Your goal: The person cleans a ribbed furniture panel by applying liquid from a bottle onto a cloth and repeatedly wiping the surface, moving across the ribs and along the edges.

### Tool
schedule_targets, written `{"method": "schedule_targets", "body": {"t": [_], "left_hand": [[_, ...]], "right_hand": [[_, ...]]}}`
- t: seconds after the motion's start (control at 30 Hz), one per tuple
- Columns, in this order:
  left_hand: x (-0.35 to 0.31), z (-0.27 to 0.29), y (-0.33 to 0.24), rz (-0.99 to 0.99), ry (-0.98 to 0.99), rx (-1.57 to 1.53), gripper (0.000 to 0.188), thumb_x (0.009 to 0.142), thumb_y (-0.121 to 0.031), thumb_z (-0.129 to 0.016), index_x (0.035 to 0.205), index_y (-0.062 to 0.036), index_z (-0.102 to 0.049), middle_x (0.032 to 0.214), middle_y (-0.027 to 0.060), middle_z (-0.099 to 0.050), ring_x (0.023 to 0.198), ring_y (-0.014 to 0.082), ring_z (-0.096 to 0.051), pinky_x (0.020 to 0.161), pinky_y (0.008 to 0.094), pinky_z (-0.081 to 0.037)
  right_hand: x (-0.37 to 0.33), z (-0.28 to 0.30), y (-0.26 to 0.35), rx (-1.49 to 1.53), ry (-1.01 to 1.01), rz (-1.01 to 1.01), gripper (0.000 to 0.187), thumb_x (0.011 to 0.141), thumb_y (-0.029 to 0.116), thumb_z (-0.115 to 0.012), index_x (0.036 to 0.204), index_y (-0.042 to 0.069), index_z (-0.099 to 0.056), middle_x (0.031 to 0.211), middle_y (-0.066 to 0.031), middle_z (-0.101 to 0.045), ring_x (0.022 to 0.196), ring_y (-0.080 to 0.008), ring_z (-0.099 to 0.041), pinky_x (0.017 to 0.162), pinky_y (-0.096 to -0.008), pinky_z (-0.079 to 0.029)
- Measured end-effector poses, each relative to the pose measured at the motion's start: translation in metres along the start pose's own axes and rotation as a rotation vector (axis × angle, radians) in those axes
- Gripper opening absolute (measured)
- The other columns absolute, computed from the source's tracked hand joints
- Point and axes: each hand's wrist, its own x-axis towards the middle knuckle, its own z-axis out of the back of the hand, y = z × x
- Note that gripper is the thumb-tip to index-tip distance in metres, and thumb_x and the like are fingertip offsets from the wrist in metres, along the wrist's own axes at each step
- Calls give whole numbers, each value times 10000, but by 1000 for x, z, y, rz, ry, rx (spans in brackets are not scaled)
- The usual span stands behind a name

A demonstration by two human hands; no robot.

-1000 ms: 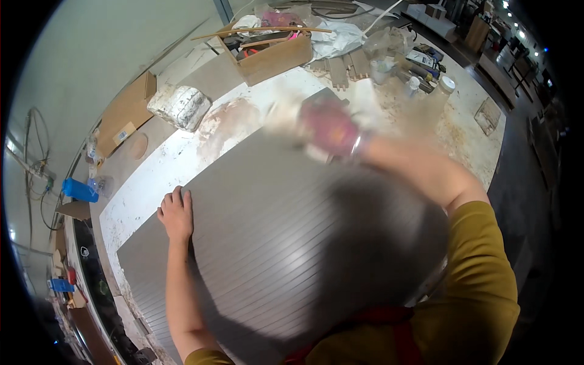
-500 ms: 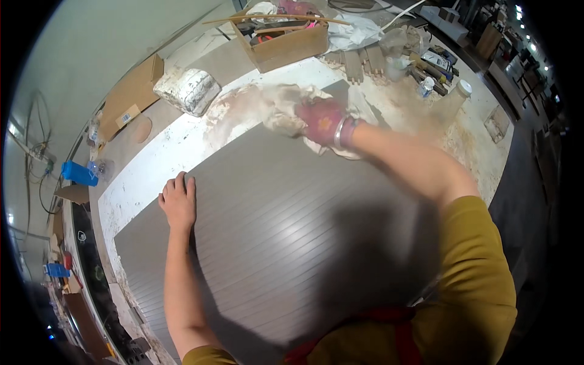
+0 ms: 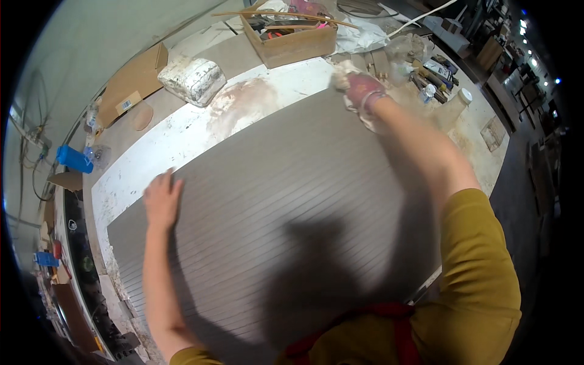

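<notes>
The left hand [image 3: 162, 205] is resting spread over the edge of the grey panel [image 3: 261, 194] on the bench [image 3: 143, 161], while the gloved right hand [image 3: 364, 90], well apart, is clutching a cloth [image 3: 344, 72] at the panel's far corner, seemingly wiping, next probably needing even pressure.

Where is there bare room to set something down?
Brown stains aside, the white tabletop is bare between the grey grooved panel and the stained white block. The panel's middle, between the bare left hand and pink-gloved right hand, is free too. Crowded: the far right, with small bottles, and inside the brown cardboard box.
</notes>
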Motion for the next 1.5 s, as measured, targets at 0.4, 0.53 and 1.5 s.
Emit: {"method": "schedule_targets", "body": {"t": [0.4, 0.53, 1.5], "left_hand": [[-15, -27, 80, 270, 4, 6, 407, 967, -396, -370, 1226, -130, -536, 1174, 91, -534, 1169, 282, -458, 1011, 464, -302], [-28, -20, 77, 270, -39, -20, 407, 967, -397, -367, 1218, -125, -535, 1166, 88, -537, 1154, 280, -467, 1019, 456, -298], [-20, -14, 65, 258, -49, 23, 388, 957, -380, -397, 1200, -120, -549, 1139, 104, -545, 1132, 277, -489, 984, 467, -328]], "right_hand": [[-72, -25, 246, 300, -94, 643, 353, 740, 335, -674, 1029, 134, -642, 1005, -124, -651, 923, -284, -631, 794, -411, -497], [-31, 19, 91, 453, 15, 200, 266, 808, 348, -603, 794, 99, -698, 841, -147, -681, 799, -272, -658, 721, -389, -501], [-114, -5, -45, 273, -62, -86, 385, 803, 160, -544, 1113, -57, -470, 950, -259, -626, 863, -386, -627, 744, -461, -495]]}}
